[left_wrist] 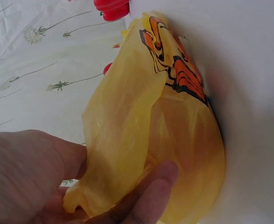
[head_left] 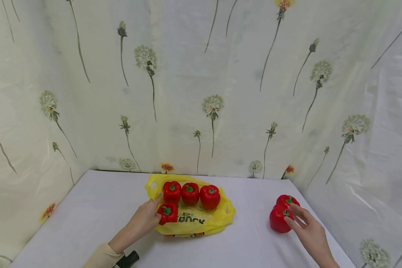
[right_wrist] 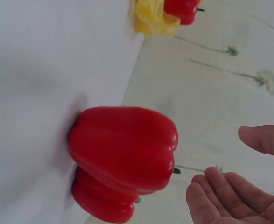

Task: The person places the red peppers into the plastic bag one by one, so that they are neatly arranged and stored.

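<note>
A yellow plastic bag lies spread on the table, with several red bell peppers on it, such as the front-left bell pepper. My left hand is at the bag's left side, beside that pepper. In the left wrist view, the left fingers and thumb lie either side of the yellow film and hold its edge. At the right, two more red bell peppers stand together, the nearer pepper partly hiding the farther pepper. Right above them hovers my right hand, thumb and fingers apart, holding nothing.
A white table carries everything. Behind and beside it hangs a pale curtain printed with dandelions. A dark band is on my left wrist.
</note>
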### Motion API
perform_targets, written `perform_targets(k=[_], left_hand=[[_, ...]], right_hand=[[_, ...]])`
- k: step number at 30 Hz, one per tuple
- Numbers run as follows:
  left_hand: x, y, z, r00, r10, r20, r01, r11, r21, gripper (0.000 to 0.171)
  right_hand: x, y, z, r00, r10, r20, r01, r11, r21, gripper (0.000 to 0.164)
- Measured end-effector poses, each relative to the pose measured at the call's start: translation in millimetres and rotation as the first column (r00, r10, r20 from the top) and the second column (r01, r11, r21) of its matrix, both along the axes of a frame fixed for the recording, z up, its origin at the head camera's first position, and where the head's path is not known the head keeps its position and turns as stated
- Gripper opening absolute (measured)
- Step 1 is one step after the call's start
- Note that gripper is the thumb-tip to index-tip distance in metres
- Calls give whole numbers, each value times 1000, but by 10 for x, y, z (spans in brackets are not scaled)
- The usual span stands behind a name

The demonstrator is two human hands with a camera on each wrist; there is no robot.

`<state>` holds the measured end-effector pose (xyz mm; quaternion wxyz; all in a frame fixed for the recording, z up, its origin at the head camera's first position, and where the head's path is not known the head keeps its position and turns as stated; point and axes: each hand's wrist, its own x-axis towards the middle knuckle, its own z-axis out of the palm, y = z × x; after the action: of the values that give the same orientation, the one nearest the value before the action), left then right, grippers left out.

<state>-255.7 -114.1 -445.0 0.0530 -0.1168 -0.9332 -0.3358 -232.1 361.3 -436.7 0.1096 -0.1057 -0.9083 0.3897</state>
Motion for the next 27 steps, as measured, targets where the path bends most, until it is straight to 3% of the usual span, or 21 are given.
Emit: perform_targets(k=[6, 15, 23, 27], left_hand=[[10, -4, 2, 1000, 9, 0, -9, 1000, 0, 68], [-7, -9, -28, 1000, -12, -1, 12, 1000, 0, 69], [10, 3, -13, 1000, -17, 3, 17, 1000, 0, 68], [10, 9, -10, 1000, -19, -9, 19, 1000, 1, 68]], right_hand=[[-44, 119, -55, 998, -16, 54, 17, 1000, -18, 88], [-184, 265, -280, 993, -1, 114, 2, 1000, -12, 106], [-313, 319, -462, 981, 42, 189, -47, 999, 21, 113], [-345, 307, -496, 979, 51, 197, -49, 999, -12, 117]])
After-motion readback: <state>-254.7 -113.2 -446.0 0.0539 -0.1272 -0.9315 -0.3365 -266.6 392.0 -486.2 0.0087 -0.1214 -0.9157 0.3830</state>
